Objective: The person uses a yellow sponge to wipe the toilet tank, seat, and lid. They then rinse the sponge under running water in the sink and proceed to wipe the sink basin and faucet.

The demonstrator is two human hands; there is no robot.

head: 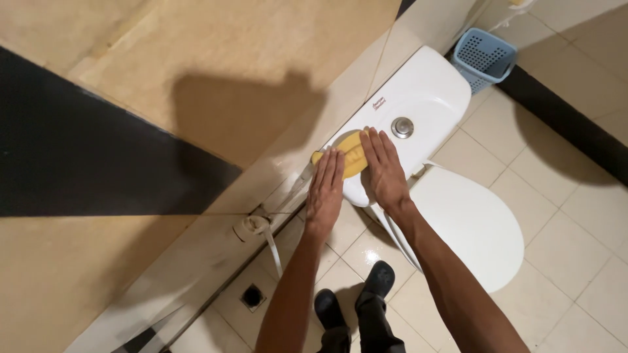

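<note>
A yellow sponge (352,155) lies flat on the lid of a white toilet tank (425,98). My left hand (326,189) presses on the sponge's left end with its fingers straight and together. My right hand (384,171) lies flat over the sponge's right side, fingers stretched toward the wall. Both palms face down on the sponge and tank lid. A round chrome flush button (402,127) sits in the lid just right of my right hand.
The closed white toilet lid (477,225) lies below the tank. A blue plastic basket (483,59) stands on the floor beside the tank. A hose and wall valve (255,227) are at the left, a floor drain (252,297) below. My black shoes (356,301) stand on pale tiles.
</note>
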